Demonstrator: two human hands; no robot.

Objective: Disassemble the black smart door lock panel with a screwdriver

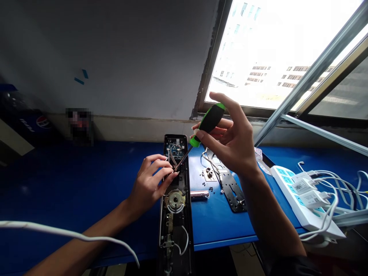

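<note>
A long black device housing (186,214), open at the top, lies lengthwise before me and reaches past the table's front edge. Inside are a blue circuit board (178,152) at the far end, a round metal part (175,199) and white wires. My right hand (230,142) grips the green and black handle of a screwdriver (212,119), its shaft slanting down left into the housing. At the tip, my left hand (153,174) has its thumb and fingers pinched together over the housing. Whatever lies between those fingertips is hidden.
Right of the housing lie a black perforated plate (230,188), a small metal plate (210,174), loose screws (211,189) and a wrapped cylinder (199,195). A white power strip (299,203) with chargers stands farther right. A white cable (71,235) crosses the left foreground; a bottle (25,115) stands back left.
</note>
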